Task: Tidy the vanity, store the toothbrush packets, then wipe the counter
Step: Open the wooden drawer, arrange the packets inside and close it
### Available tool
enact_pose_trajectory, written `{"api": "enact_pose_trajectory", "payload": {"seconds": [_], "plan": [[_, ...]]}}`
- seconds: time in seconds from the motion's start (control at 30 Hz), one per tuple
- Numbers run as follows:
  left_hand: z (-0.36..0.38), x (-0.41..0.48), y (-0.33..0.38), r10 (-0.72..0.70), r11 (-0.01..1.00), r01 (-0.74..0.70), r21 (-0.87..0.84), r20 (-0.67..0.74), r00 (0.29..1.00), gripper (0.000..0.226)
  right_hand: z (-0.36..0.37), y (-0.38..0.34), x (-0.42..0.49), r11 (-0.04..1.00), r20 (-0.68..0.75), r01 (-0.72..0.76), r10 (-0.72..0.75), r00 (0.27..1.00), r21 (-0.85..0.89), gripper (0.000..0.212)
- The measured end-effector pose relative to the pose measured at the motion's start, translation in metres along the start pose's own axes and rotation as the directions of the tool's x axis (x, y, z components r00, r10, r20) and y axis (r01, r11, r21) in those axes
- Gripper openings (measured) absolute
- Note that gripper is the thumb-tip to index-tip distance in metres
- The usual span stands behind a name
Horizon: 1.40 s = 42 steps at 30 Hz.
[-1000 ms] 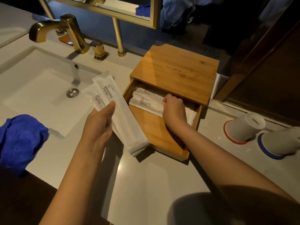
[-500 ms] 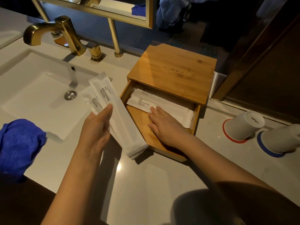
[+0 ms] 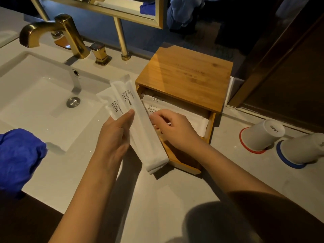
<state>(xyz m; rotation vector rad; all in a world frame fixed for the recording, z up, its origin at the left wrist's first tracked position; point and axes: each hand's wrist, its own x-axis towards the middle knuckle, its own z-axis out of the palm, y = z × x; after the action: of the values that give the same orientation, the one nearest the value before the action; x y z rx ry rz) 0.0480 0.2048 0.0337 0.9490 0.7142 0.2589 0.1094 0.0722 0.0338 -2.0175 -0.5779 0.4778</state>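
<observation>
Left grip (image 3: 114, 135): my left hand clasps two toothbrush packets (image 3: 138, 127), thumb pressed across their printed faces, the packets fanned and slanting away from my palm toward the sink.
Right grip (image 3: 173, 128): my right hand sits just right of the held packets, fingers (image 3: 156, 118) curled and reaching toward the topmost one; whether they touch it I cannot tell, and they clasp nothing that I can see.
Drawer (image 3: 180, 158): pulled out of the wooden box (image 3: 185, 74), lying under and beyond my right grip.
Stored packets (image 3: 177, 109): two white packets printed "BRUSHING TEETH" lie flat at the back of the drawer, just beyond my right fingertips.
Desk (image 3: 157, 199): pale surface beneath both forearms, carrying the box.
Sink (image 3: 35, 102): white basin to the left of my left grip, drain plug at its floor.
Faucet (image 3: 52, 32): gold, beyond the sink, well apart from both grips.
Blue cloth (image 3: 19, 158): bunched on the near rim of the sink, to the left of my left forearm.
Cups (image 3: 263, 135): two white cups upside down on red and blue coasters, well to the right of my right grip.
</observation>
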Motion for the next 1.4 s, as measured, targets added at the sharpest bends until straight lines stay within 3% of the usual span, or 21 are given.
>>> {"api": "enact_pose_trajectory", "payload": {"seconds": [0.1, 0.23, 0.3, 0.4, 0.47, 0.57, 0.67, 0.8, 1.0, 1.4], "plan": [[0.012, -0.003, -0.001, -0.023, 0.998, 0.026, -0.051, 0.062, 0.998, 0.018, -0.001, -0.009, 0.001, 0.987, -0.064, -0.065, 0.075, 0.995, 0.146, 0.022], [0.014, -0.007, -0.001, -0.018, 0.997, 0.025, -0.076, 0.092, 0.996, 0.018, -0.008, -0.007, 0.004, 0.955, -0.022, -0.182, 0.193, 0.981, 0.232, 0.01], [0.012, -0.01, -0.001, -0.024, 0.994, 0.03, -0.106, 0.062, 0.998, 0.016, -0.011, -0.004, 0.007, 0.964, -0.079, -0.163, 0.183, 0.98, 0.208, 0.008], [0.002, -0.014, -0.002, 0.01, 0.991, -0.01, -0.134, 0.002, 1.0, 0.014, -0.025, -0.002, 0.013, 0.994, -0.288, -0.087, 0.101, 0.952, 0.059, 0.008], [-0.006, -0.014, 0.0, 0.066, 0.992, -0.073, -0.106, -0.068, 0.996, 0.024, -0.037, -0.001, 0.015, 0.996, -0.355, -0.084, 0.073, 0.932, -0.016, 0.01], [-0.021, -0.01, 0.002, 0.11, 0.99, -0.122, -0.074, -0.149, 0.983, 0.025, -0.045, 0.006, 0.016, 0.981, -0.293, -0.128, 0.082, 0.953, -0.143, 0.016], [-0.029, -0.006, 0.001, 0.102, 0.993, -0.109, -0.047, -0.144, 0.984, 0.019, -0.035, 0.016, 0.015, 0.945, -0.196, -0.168, 0.115, 0.974, -0.281, 0.023], [-0.028, -0.003, -0.002, 0.116, 0.993, -0.115, 0.015, -0.168, 0.979, 0.022, -0.016, 0.024, 0.013, 0.93, -0.105, -0.166, 0.138, 0.985, -0.328, 0.025], [-0.029, 0.0, -0.004, 0.122, 0.992, -0.116, 0.043, -0.193, 0.973, 0.024, -0.007, 0.042, 0.018, 0.889, -0.124, -0.168, 0.127, 0.984, -0.426, 0.021], [-0.027, 0.002, -0.006, 0.151, 0.986, -0.132, 0.101, -0.199, 0.968, 0.022, 0.0, 0.049, 0.018, 0.76, -0.173, -0.06, -0.07, 0.982, -0.647, 0.015]]}}
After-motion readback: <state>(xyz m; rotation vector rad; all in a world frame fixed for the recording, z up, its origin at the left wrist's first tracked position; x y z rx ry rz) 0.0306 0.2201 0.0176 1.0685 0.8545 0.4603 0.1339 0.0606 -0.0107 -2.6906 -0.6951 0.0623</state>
